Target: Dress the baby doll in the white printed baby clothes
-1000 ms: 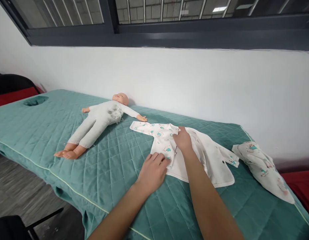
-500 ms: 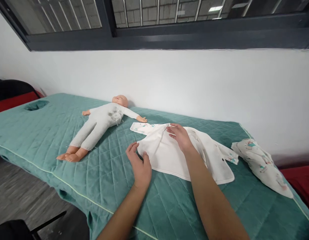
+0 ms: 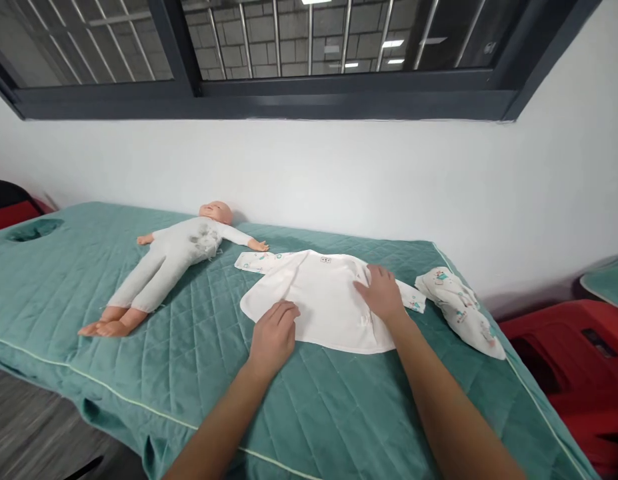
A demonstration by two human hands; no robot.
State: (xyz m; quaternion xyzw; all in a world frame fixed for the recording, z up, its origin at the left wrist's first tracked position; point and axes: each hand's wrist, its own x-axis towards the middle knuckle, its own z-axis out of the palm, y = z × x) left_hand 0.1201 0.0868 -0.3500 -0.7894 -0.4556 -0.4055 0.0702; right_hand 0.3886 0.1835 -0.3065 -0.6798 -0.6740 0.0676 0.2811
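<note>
A white baby shirt [image 3: 329,307] with printed sleeves lies spread on the green quilted bed cover, a small label at its neckline. At its lower front edge, left of the middle, my left hand [image 3: 273,337] has its fingers bent and together on the cloth; the fingertips are partly hidden. My right hand [image 3: 383,293] lies on the shirt's right side near the sleeve, fingers stretched out and thumb apart. To the left a baby doll [image 3: 181,247] in a white body suit lies on its back, one arm reaching towards the shirt's left sleeve.
A bundled printed white cloth [image 3: 463,313] lies near the right edge of the green bed cover [image 3: 199,373]. Red plastic stools [image 3: 579,347] stand beyond that edge. Behind the bed is a white wall [image 3: 339,173] under a barred window. The cover has a hole [image 3: 35,230] at the far left.
The shirt's right part, bunched before, now lies flatter, and its neck label shows. My right hand has moved onto the right side; my left hand's fingers have closed. The view has turned right.
</note>
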